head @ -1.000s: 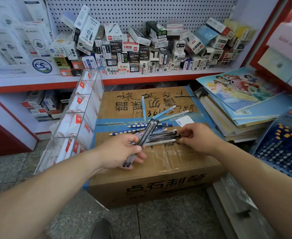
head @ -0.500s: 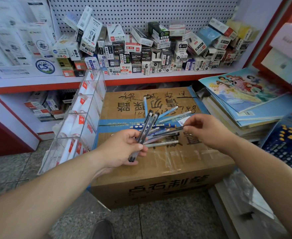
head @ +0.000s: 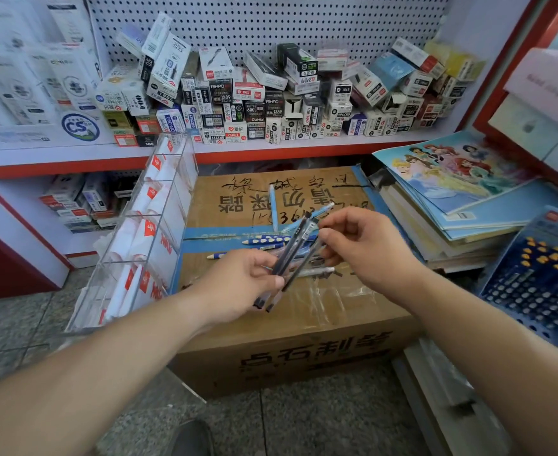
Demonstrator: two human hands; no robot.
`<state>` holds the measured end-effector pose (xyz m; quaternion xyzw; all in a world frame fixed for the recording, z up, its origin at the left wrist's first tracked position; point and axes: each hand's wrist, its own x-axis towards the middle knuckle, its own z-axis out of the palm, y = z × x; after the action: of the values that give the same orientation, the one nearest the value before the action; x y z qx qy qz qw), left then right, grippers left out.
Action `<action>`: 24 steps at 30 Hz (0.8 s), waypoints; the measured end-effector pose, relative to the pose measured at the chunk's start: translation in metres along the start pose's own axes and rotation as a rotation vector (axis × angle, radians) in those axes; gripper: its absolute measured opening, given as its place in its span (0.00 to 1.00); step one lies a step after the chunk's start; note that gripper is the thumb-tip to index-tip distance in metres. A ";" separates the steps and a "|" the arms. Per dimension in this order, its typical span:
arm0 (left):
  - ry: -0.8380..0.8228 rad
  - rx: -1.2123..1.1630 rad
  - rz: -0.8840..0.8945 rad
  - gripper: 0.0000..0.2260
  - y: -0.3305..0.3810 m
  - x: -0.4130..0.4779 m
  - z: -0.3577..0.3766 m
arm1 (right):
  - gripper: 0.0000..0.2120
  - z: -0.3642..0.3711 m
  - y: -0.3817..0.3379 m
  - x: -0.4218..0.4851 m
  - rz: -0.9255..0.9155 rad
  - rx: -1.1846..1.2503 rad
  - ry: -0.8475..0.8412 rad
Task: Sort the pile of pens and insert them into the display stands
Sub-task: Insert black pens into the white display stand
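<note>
My left hand (head: 238, 284) grips a small bundle of dark pens (head: 293, 250), slanted up to the right above a cardboard box (head: 304, 353). My right hand (head: 369, 251) pinches the upper end of one more dark pen (head: 299, 269) that lies against the bundle. Under both hands the pile of loose pens (head: 264, 240) rests on the box top: blue dotted ones, a light blue one (head: 273, 205) and a white one (head: 314, 271). A clear acrylic display stand (head: 159, 232) with red-and-white labels leans at the box's left side.
A red-edged shelf (head: 271, 153) behind the box carries many small pen boxes in front of a pegboard. Stacked books and colouring books (head: 452, 205) lie to the right, with a blue calculator card (head: 534, 278) nearer. Grey stone floor (head: 304, 422) lies in front.
My right hand lifted a dark pen off the pile and brought it left to the bundle in my left hand. The left hand rose slightly with its pens.
</note>
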<state>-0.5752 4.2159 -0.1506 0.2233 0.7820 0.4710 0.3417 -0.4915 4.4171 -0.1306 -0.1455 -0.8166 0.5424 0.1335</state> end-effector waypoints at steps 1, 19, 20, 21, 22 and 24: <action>-0.039 -0.003 -0.010 0.07 0.001 -0.001 0.001 | 0.02 0.005 0.000 0.000 0.013 0.023 -0.010; 0.025 -0.065 -0.071 0.07 -0.002 -0.001 -0.005 | 0.04 -0.001 0.035 0.035 0.128 -0.314 0.050; 0.030 -0.071 -0.082 0.06 -0.003 -0.001 -0.006 | 0.03 -0.003 0.042 0.037 0.123 -0.447 0.001; 0.034 -0.078 -0.090 0.06 -0.004 0.000 -0.007 | 0.02 -0.005 0.047 0.038 0.134 -0.527 -0.060; 0.037 -0.087 -0.097 0.06 -0.005 0.000 -0.008 | 0.04 -0.005 0.052 0.039 0.150 -0.577 -0.120; 0.041 -0.106 -0.107 0.07 -0.006 0.001 -0.009 | 0.08 -0.002 0.056 0.041 0.161 -0.654 -0.189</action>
<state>-0.5823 4.2083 -0.1535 0.1532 0.7734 0.4975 0.3617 -0.5235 4.4552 -0.1789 -0.1937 -0.9418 0.2718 -0.0398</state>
